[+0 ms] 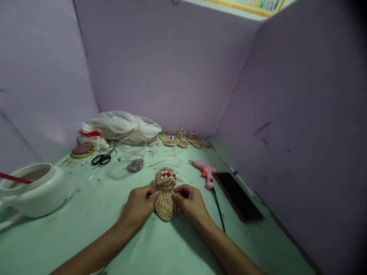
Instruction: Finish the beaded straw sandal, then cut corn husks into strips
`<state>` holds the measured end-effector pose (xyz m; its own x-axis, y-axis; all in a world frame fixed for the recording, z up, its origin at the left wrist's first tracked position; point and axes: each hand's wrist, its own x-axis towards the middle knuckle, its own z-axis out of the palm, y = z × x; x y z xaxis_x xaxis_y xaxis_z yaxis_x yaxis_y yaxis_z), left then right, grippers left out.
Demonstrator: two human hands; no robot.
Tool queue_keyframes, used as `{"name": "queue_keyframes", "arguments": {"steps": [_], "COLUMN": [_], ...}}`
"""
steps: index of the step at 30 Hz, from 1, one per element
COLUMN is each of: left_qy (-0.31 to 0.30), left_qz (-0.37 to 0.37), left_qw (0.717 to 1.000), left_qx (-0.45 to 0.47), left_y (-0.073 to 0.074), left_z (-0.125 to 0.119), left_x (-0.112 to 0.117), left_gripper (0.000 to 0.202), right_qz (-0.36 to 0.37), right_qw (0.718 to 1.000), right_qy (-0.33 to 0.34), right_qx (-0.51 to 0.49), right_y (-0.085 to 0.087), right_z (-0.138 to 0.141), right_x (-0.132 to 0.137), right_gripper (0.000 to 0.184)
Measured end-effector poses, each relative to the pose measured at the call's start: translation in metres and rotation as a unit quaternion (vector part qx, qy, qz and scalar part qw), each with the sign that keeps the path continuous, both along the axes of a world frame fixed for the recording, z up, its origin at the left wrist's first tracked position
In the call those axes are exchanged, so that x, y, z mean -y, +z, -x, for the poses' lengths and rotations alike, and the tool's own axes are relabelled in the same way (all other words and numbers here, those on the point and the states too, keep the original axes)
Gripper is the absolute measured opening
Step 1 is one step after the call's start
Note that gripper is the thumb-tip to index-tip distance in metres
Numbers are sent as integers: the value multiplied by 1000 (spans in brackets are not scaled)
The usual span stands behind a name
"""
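**A:** Woven straw piece (pixel 165 194), laid flat on the green table (pixel 160 248) at the lower centre of the frame, with red and white beads (pixel 168 175) seen on its upper lobe. Which step is being caught here?

**B:** Probably some pressing or shaping. The narrow waist is pinched from both sides. The left hand (pixel 139 206) is closed on the left edge and the right hand (pixel 191 202) is curled on the right edge, fingertips tucked in. Nothing else is held.

**A:** And what's called for next?

**B:** Going by this alone, an even squeeze, so the coils aren't skewed and the beads aren't knocked. If glue is wanted, the pink glue gun (pixel 207 172) is parked just right of the piece, so one hand would have to be freed.
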<state>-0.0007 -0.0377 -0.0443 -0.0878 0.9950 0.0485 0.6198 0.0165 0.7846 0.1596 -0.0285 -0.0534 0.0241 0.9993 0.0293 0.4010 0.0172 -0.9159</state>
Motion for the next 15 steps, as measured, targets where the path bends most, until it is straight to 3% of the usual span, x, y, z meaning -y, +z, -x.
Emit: {"name": "queue_keyframes", "arguments": {"steps": [5,9,11,15], "left_qy": [-1,8,25,65], "left_qz": [48,103,140,134], "left_qw": [977,963,954,939], "left_qx": [208,249,265,309], "left_y": [0,-8,-11,-10], "left_z": [4,6,6,4], "left_x": [6,1,-2,-2], "left_gripper": [34,40,42,44], "right_qz": [-1,81,76,-64], "right_qw": [984,959,969,987], "right_qy": [76,126,110,130], "right_qx": [-164,-243,-206,-68], "right_y": [12,7,1,-7], "right_z": [5,8,7,3], "right_x": [7,11,12,12], "right_gripper": [24,22,20,20]}}
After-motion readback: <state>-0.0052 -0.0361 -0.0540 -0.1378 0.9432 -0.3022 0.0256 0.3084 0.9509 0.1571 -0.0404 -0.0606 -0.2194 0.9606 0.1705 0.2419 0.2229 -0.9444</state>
